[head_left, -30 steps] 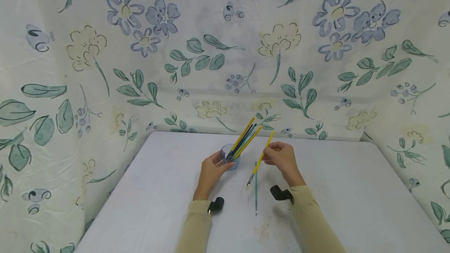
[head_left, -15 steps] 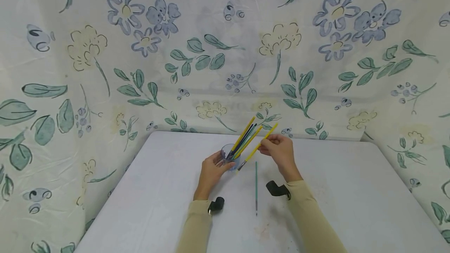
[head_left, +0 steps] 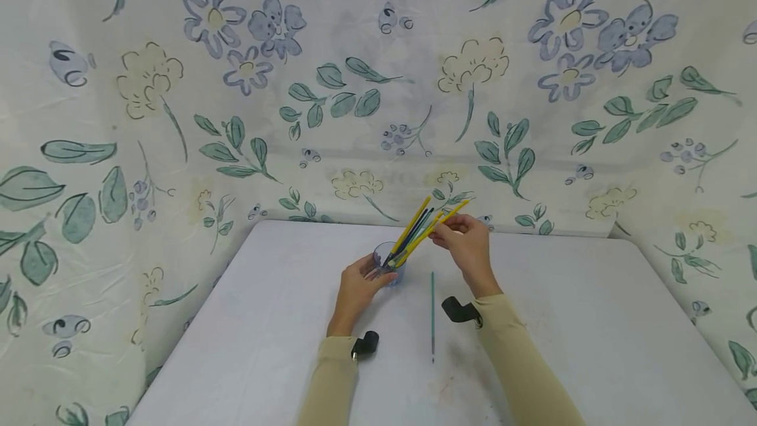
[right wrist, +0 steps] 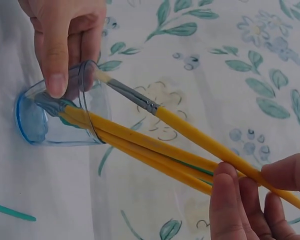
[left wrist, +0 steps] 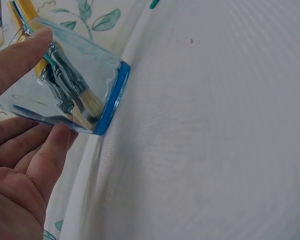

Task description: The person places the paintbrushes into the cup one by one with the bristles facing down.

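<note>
My left hand (head_left: 357, 289) grips a clear bluish plastic cup (right wrist: 94, 131), thumb on one side and fingers round the other. The cup tilts to the right, and several paintbrushes (right wrist: 149, 145) with yellow, dark and green handles lean out of it, bristles down. Between thumb and fingers, my right hand (head_left: 469, 250) pinches another yellow paintbrush (right wrist: 190, 134) by its handle. Its pale bristles are right at the cup's rim in the right wrist view, the metal ferrule just outside.
A teal-handled paintbrush (head_left: 433, 315) lies on the white tabletop (head_left: 254, 347) between the forearms. Faint reddish stains mark the surface near it. Floral cloth (head_left: 390, 104) hangs behind the table and at its sides.
My right hand has moved left and up, bringing the yellow paintbrush from above the table to the cup's mouth. The left hand and cup have stayed in place.
</note>
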`<state>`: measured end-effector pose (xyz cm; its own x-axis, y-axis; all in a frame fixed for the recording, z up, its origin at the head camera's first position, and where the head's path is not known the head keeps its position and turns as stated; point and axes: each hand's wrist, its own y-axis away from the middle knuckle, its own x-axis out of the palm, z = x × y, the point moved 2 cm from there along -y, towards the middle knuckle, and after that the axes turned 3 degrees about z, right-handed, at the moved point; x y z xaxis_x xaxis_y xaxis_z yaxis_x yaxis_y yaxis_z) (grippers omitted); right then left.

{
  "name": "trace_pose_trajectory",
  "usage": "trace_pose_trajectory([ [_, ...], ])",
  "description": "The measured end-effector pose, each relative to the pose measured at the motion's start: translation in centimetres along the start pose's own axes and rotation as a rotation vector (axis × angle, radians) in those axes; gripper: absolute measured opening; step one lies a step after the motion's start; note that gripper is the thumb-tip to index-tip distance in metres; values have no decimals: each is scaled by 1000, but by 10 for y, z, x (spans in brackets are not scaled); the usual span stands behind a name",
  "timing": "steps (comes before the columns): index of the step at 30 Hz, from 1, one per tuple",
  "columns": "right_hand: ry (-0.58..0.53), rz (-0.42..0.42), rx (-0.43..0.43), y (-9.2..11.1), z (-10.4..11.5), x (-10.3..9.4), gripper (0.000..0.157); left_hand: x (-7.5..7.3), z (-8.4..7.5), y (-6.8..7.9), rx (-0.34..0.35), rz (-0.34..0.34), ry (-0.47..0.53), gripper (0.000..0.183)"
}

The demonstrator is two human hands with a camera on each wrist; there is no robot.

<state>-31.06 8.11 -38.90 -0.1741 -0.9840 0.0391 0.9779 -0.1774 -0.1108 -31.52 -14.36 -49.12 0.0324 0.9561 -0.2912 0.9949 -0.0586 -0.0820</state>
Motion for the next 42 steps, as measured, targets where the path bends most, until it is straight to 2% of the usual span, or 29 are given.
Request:
trace_pose_trajectory([
  [6,38,-14,-21,-1,0,6,24,1,-1,-1,-17,-4,-7,78],
  [14,15,6,-46,-1,-5,12,19,0,-1,0,-31,-5,8,78],
  [24,59,15,-51,0,-11,18,18,0,1,-2,-13,3,22,77],
  [34,196,32,-52,6,-12,17,13,0,0,0,-21,-9,8,79],
  [42,332,49,-34,5,-18,5,13,-1,2,-1,7,-4,11,78],
])
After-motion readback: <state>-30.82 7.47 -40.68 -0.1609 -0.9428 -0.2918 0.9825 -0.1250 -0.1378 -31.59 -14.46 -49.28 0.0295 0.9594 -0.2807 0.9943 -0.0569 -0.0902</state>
